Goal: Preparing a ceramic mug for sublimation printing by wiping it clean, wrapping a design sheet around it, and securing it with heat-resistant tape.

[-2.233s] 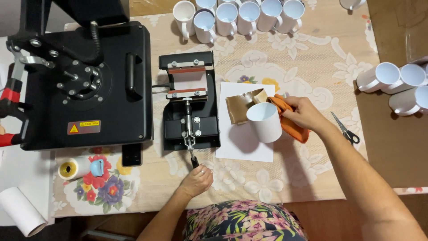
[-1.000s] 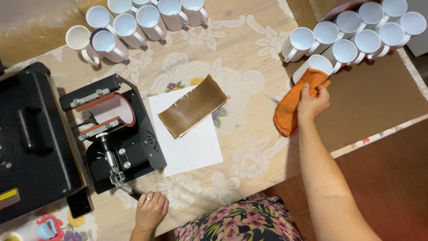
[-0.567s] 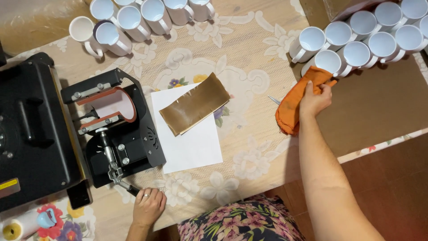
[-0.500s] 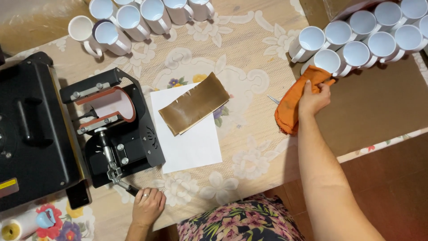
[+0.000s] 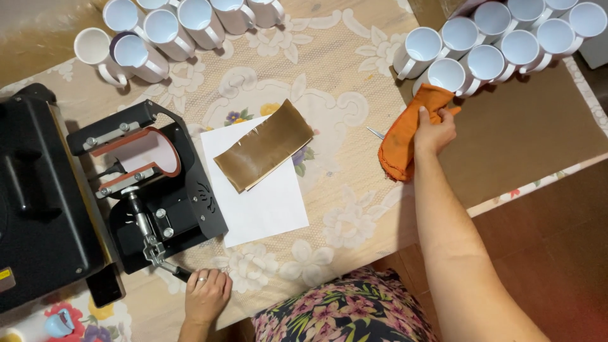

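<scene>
My right hand (image 5: 434, 130) grips an orange cloth (image 5: 405, 136) on the table, just below a cluster of white mugs (image 5: 500, 38) at the upper right. My left hand (image 5: 206, 294) rests on the black lever handle (image 5: 180, 273) of the mug heat press (image 5: 152, 183) at the lower left; its open clamp shows a red-edged heating band. Between the hands lies a white paper sheet (image 5: 259, 196) with a brown rectangular sheet (image 5: 265, 152) on top.
A second group of white mugs (image 5: 171, 25) stands at the upper left. A large black press machine (image 5: 38, 202) fills the left edge. Scissor tips (image 5: 375, 132) peek out beside the cloth. A brown mat (image 5: 525, 139) covers the right of the floral tablecloth.
My right hand carried a white mug and the orange cloth from the paper to the mugs at the right; now it holds only the cloth. My left hand stays on the lever.
</scene>
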